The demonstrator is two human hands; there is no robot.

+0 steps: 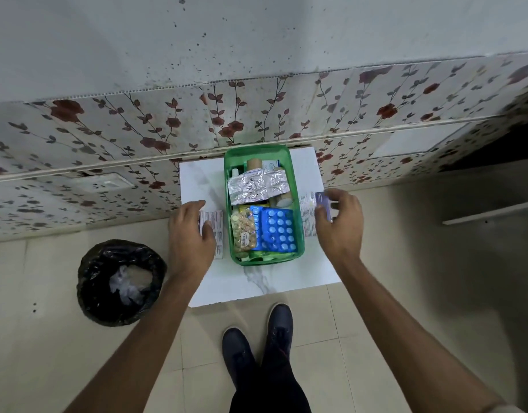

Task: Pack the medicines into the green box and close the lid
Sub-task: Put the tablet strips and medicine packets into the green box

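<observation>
Green box (298, 234) open, no lid on, sitting mid white board (256, 287), already loaded with foil and blue blister strips (279, 229). Left hand (191, 234) spread flat, fingers on printed leaflet (216, 231) left of box. Right hand (340, 225) pinching small purple carton (322, 204) just right of box.

Both bare arms reach forward and down, the left hand (191, 234) lying palm-down with fingers loosely curled, the right hand (340, 222) curled in a grip.
</observation>
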